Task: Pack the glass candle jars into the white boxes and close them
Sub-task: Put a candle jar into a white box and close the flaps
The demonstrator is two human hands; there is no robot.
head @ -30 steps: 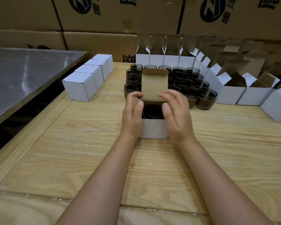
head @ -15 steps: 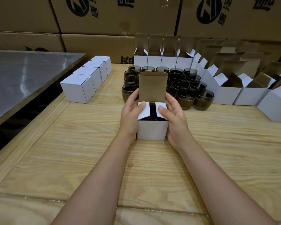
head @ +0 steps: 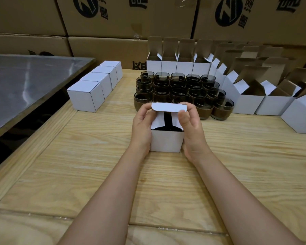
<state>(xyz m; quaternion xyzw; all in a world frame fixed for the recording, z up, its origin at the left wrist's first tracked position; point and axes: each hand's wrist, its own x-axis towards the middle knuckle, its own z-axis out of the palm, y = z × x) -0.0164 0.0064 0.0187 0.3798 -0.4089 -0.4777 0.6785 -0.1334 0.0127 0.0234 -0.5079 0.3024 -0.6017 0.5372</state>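
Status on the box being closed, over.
Left grip and right grip pinch the lid flap. White box on table, jar inside, side flaps in, lid not yet tucked. Nothing blocking the lid.

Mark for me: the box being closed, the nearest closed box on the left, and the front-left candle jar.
box being closed (head: 166, 141): head view, bare front wall.
nearest closed box (head: 84, 101): head view, front face.
front-left candle jar (head: 142, 98): head view, glass wall below rim.

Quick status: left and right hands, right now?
Left hand: curled round the white box, fingertips pinching its lid flap.
Right hand: same box, thumb and fingers holding the flap's other end.
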